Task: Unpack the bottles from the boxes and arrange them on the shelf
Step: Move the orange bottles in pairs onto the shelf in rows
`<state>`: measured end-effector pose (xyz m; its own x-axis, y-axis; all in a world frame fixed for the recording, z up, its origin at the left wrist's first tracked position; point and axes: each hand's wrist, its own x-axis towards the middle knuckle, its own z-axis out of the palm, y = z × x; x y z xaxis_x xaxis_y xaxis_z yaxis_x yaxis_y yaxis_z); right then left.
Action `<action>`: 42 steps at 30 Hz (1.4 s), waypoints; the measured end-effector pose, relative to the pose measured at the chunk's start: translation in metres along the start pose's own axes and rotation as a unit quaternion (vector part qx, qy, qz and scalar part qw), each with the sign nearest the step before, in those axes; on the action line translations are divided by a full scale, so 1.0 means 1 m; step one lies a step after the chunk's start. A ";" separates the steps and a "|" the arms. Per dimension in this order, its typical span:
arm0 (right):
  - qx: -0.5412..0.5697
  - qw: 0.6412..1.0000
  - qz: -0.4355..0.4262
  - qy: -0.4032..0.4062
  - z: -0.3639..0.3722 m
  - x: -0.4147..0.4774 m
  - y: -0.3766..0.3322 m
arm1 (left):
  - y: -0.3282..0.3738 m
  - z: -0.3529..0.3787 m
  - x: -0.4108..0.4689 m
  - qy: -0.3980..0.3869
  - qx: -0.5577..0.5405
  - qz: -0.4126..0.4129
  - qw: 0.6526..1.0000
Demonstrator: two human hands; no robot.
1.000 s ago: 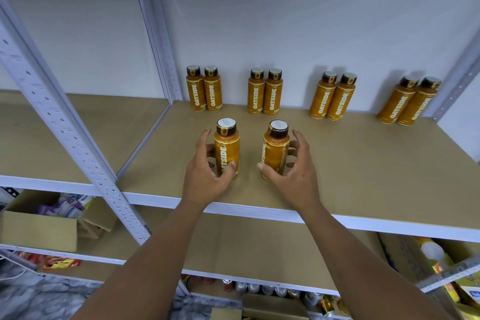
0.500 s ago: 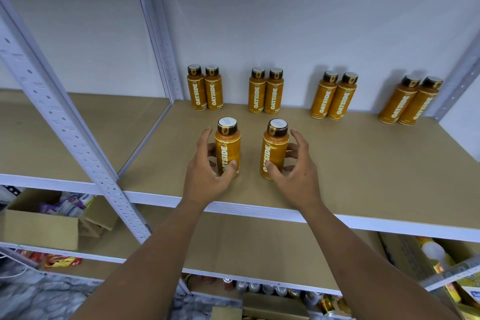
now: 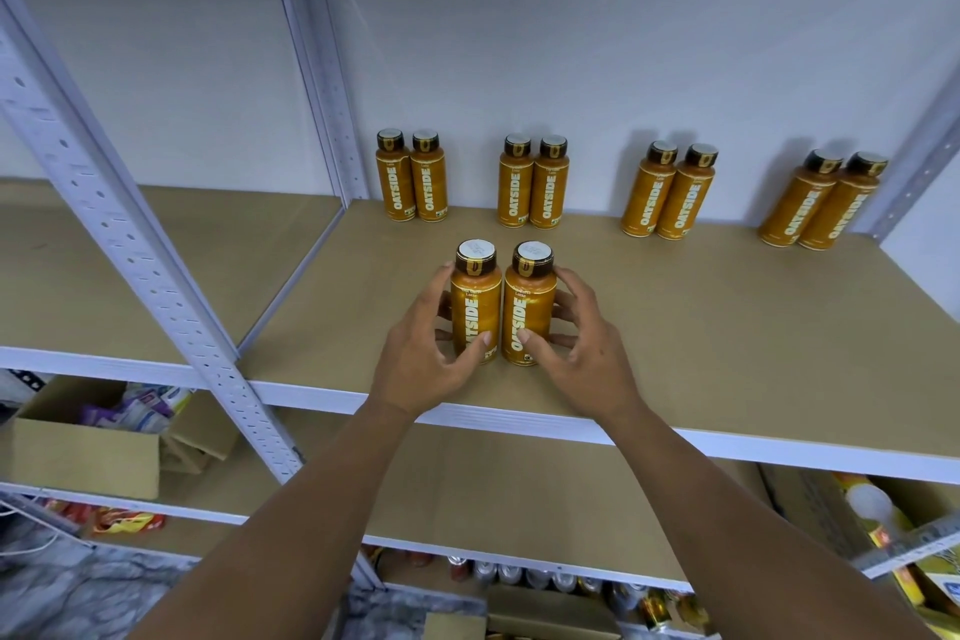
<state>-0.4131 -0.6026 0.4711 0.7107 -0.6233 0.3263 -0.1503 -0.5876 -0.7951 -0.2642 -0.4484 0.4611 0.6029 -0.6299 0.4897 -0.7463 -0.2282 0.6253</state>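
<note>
Left hand wraps the left bottle: thumb tip on the front label, fingers curled round the outer side. Right hand mirrors it on the right bottle, thumb on the label, fingers curved round the outer flank. Both bottles stand upright on the shelf board, nearer its front edge than the wall, sides touching or very nearly so, labels facing out. Judgement: gripping from the two outer sides looks meant to hold them together as a pair and square the labels forward. Behind, against the wall, four back-row pairs stand the same way, two bottles tight together with gaps between pairs. The held pair sits roughly in line with the second pair from the left, well apart from it. Probably a second row being started, or a push backward to come; cannot tell which. Outward: a perforated upright post at left; an open cardboard box with packets on the shelf below; another box low right, partly cut off; cans on the bottom tier.
</note>
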 end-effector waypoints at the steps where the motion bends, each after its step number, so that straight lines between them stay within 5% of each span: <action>1: 0.001 1.000 0.000 -0.002 0.000 0.000 0.000 | 0.000 0.000 0.000 -0.001 0.002 0.001 1.000; 12: -0.105 0.994 -0.036 0.016 -0.012 0.009 -0.012 | 0.012 -0.019 0.011 -0.033 0.001 -0.024 0.999; 19: -0.322 0.938 -0.124 -0.030 -0.032 0.020 -0.035 | 0.038 -0.043 0.037 -0.145 0.179 0.012 0.973; 42: -0.271 0.956 -0.101 -0.056 0.016 0.105 -0.034 | 0.002 -0.035 0.100 -0.144 0.233 -0.034 0.961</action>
<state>-0.3224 -0.6397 0.5239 0.8270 -0.4281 0.3646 -0.3149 -0.8897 -0.3304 -0.1960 -0.4861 0.5323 0.6013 -0.7659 0.2278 -0.7941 -0.5412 0.2765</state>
